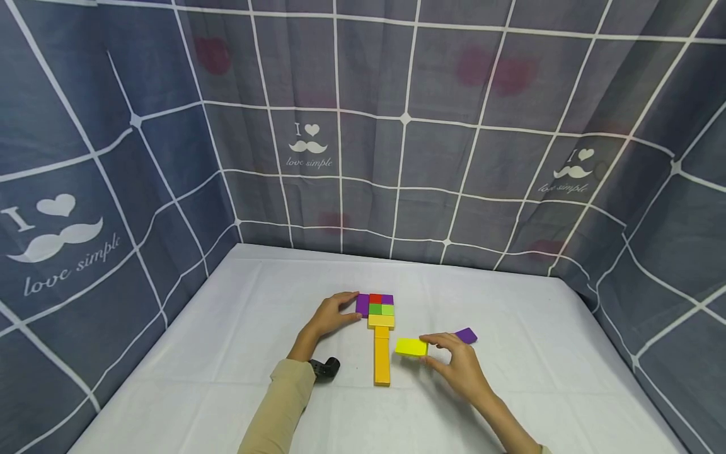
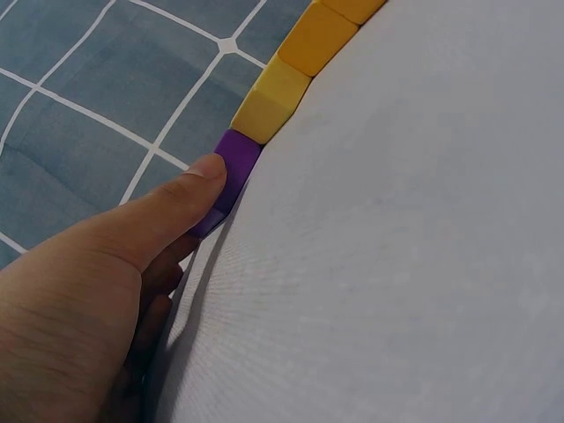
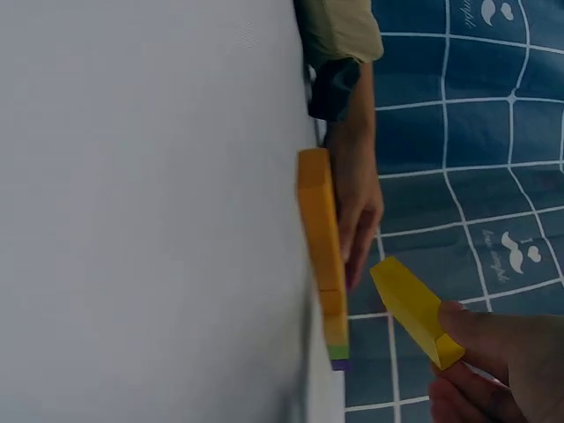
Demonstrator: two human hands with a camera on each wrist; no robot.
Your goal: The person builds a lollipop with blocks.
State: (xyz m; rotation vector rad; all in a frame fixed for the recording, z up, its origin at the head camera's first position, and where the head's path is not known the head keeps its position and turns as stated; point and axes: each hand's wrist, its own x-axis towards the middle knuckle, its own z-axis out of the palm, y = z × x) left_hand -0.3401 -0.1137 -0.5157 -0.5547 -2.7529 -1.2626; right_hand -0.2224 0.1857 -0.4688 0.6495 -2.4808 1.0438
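My left hand (image 1: 329,317) pinches a purple block (image 1: 362,306) at the left of a flat block arrangement, thumb on its near end. Against that block lie a red block (image 1: 375,299), a small purple block (image 1: 387,299), a green block (image 1: 375,309) and a light green block (image 1: 388,309). Below them a pale yellow block (image 1: 380,321) lies crosswise, and orange blocks (image 1: 382,362) run down in a stem. My right hand (image 1: 460,367) holds a bright yellow block (image 1: 411,347) between thumb and fingers, raised off the table right of the stem.
Another purple block (image 1: 467,335) lies just beyond my right hand. White cloth covers the table (image 1: 187,353). Dark checked curtains (image 1: 368,151) stand along its back and sides. A black band with a device (image 1: 325,368) sits on my left wrist.
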